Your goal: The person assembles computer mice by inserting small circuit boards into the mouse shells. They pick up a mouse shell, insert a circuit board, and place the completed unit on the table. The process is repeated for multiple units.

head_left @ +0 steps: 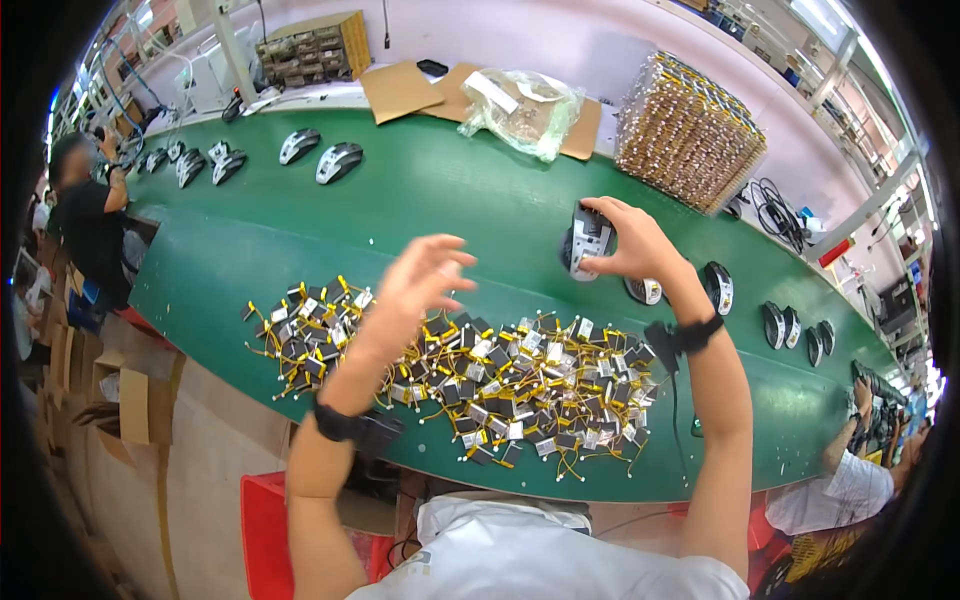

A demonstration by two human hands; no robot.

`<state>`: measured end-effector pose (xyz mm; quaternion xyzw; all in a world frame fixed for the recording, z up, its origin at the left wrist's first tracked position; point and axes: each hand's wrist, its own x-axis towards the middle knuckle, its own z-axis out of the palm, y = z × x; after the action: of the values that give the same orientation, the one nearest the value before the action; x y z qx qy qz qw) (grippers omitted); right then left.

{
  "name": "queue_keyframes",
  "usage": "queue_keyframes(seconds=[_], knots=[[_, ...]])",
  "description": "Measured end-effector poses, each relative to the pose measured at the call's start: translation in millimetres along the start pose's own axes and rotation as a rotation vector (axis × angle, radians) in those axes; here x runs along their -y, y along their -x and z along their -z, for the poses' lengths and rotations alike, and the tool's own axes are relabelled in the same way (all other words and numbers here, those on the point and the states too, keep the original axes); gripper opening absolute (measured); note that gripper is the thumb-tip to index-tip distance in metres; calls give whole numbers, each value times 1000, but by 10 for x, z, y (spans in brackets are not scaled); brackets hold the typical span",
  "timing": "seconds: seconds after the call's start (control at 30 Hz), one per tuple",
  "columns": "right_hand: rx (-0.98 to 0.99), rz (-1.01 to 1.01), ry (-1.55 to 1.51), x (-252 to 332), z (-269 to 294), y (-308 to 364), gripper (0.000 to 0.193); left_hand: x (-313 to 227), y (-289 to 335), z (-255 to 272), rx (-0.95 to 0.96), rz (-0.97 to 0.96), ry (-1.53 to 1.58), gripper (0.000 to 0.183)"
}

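My right hand (pixel 640 245) grips a grey and black mouse housing (pixel 590 238), fingers over its top end and thumb at its lower end, above the green table. My left hand (pixel 428 278) hovers over a wide heap of small battery packs (pixel 520 385), silver and black with yellow leads and white plugs. Its fingers are apart and nothing shows in them. Just beyond my right wrist lies another mouse housing (pixel 645 290), partly hidden by the hand.
More mouse housings lie at far left (pixel 340 162) and along the right (pixel 717 287). Cardboard sheets (pixel 402 92) and a clear plastic bag (pixel 530 110) lie at the back, beside a tall stack of trays (pixel 685 130). Co-workers sit at left (pixel 85 220) and right (pixel 835 490).
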<state>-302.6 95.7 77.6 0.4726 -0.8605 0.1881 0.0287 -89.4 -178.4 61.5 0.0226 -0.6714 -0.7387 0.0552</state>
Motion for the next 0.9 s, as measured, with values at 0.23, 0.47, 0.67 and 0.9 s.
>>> queue_keyframes(seconds=[0.23,0.47,0.67,0.9], knots=[[422,-82,54,-748,-286,-23,87,170,-1503,1710,-395,-176,-1142,45],[-50,-160,-207,-56,224,916,54,878,-2015,2763,-721,469,-1472,109],[79,-440,-215,369,356,1706,31,1252,-2177,3135,-504,221,-1455,93],[164,-629,-87,64,1,1718,43,1269,-2589,2768,-508,1,-1330,100]])
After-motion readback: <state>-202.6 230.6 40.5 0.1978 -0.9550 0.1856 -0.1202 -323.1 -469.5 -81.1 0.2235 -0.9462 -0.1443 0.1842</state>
